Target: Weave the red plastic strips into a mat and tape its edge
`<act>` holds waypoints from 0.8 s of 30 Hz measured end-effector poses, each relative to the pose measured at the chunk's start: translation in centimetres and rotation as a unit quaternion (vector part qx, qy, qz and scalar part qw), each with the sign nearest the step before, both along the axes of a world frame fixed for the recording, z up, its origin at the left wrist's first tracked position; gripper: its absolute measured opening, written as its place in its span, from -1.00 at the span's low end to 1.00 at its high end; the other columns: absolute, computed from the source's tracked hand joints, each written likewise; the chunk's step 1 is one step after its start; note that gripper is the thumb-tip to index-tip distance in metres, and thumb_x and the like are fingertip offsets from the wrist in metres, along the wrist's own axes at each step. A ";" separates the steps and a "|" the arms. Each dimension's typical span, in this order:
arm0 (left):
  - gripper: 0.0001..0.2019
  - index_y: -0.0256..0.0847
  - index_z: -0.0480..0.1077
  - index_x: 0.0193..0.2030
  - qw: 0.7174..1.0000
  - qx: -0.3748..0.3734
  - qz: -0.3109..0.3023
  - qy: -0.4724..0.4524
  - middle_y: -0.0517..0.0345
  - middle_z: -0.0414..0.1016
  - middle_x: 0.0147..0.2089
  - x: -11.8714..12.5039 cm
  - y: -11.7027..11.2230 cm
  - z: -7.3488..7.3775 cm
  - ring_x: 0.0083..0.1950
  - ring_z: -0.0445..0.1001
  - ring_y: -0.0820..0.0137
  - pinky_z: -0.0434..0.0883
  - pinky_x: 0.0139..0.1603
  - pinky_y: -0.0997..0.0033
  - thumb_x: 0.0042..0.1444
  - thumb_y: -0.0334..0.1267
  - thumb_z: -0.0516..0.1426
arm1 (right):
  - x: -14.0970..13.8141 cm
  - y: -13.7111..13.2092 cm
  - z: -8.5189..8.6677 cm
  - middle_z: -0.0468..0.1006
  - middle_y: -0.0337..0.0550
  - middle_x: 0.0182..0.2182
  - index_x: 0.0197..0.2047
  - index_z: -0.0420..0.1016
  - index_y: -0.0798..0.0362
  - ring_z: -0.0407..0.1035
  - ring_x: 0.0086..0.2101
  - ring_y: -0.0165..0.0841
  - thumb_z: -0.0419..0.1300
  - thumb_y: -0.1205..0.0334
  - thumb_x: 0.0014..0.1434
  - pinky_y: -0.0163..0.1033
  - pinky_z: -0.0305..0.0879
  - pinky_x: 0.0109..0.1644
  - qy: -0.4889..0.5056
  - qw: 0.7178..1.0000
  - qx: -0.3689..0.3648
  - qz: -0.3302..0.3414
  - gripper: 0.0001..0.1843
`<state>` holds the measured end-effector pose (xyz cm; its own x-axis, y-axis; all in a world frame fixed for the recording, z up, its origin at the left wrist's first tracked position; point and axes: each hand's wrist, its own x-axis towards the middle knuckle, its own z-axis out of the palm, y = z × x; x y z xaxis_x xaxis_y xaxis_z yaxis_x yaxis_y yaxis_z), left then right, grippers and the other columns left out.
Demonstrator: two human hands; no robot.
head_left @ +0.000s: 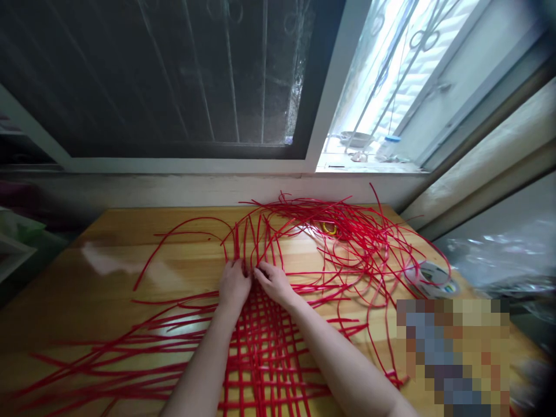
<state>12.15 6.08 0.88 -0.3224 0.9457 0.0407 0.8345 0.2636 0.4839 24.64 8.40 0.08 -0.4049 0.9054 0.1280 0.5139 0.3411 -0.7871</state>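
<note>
An open lattice of woven red strips (pixel 260 341) lies on the wooden table, with long loose ends running out to the left, to the right and towards the window. At its far edge my left hand (pixel 235 285) is closed, fingers curled down on the strips. My right hand (pixel 273 282) sits just beside it, thumb and fingers pinched at the same edge. Both hands nearly meet there. Upright strip ends rise beyond my fingertips. Which single strip each hand grips is hidden by the fingers.
A tangled heap of loose red strips (pixel 360 231) covers the back right of the wooden table (pixel 130 249). In it lies a yellow ring (pixel 329 228). A roll of clear tape (pixel 432 279) rests near the right edge. A barred window (pixel 382 75) stands behind.
</note>
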 end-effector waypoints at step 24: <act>-0.80 -0.17 0.44 -0.51 0.959 0.230 -0.102 -0.134 0.08 0.34 -0.13 -1.4 -0.8 -0.6 -0.05 0.31 0.30 0.30 -0.01 0.25 -0.03 -0.39 0.00 | 0.0 0.6 -0.4 0.48 -0.20 -0.46 -0.37 0.44 0.04 0.31 -0.42 -0.40 -0.03 0.12 0.18 -0.38 0.15 -0.36 0.003 0.999 -0.035 0.001 -0.72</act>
